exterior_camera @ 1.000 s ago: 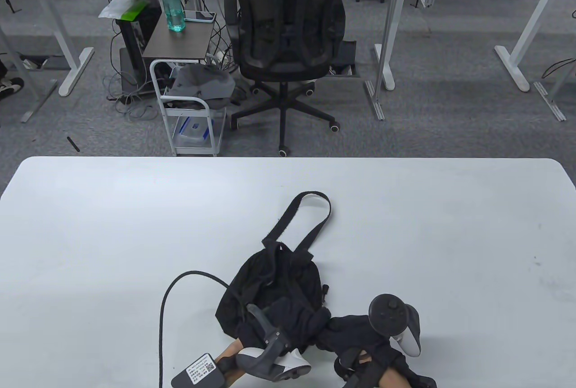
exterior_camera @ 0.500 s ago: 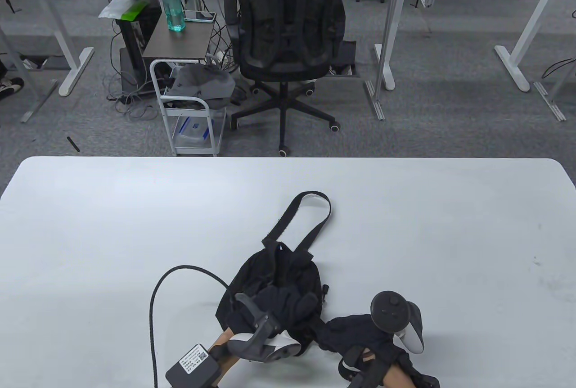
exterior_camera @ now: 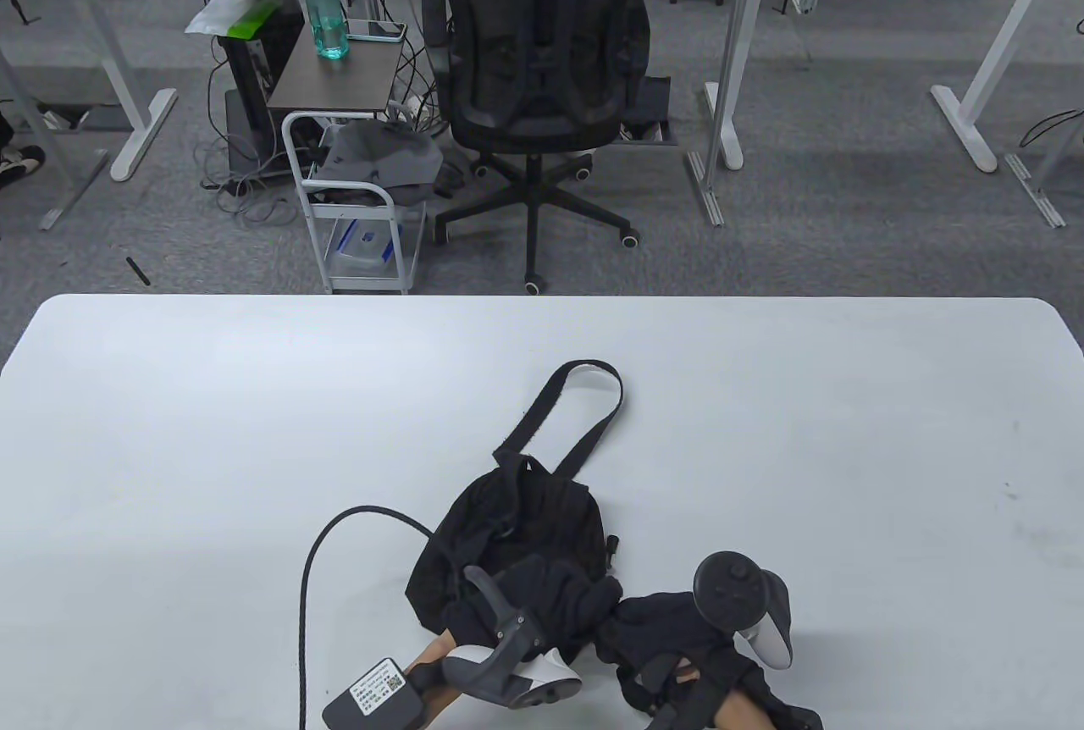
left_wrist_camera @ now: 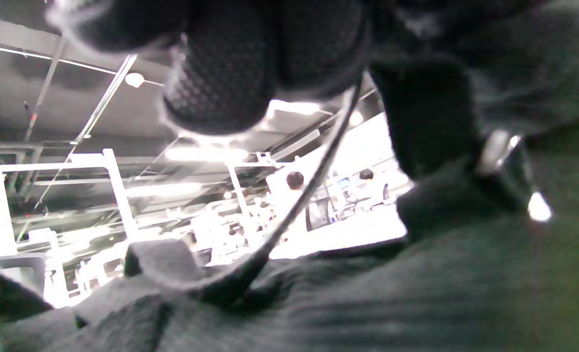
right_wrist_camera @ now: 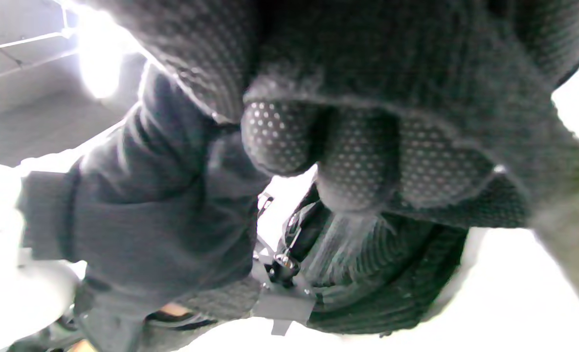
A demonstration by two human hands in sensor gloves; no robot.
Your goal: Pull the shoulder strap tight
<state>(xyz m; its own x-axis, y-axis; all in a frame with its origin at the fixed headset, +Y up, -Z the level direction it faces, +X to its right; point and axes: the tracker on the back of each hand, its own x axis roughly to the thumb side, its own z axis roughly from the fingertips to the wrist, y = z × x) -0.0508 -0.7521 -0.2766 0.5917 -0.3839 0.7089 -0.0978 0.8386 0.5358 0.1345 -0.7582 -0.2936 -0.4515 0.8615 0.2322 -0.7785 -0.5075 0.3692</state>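
The black bag (exterior_camera: pixel 517 535) (strap (exterior_camera: pixel 576 417) looped beyond) is pressed by the left hand (exterior_camera: pixel 542 603); the right hand (exterior_camera: pixel 669 628) is fisted on its fabric.

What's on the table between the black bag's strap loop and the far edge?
Nothing: in the table view the white table is bare from the black fabric strap loop to its far edge.

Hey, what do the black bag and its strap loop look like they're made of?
The black bag looks like soft matte woven fabric, perhaps nylon: it slumps and creases. The strap loop seems flat woven webbing, dull black, lying limp on the table. The exact fibre can't be told.
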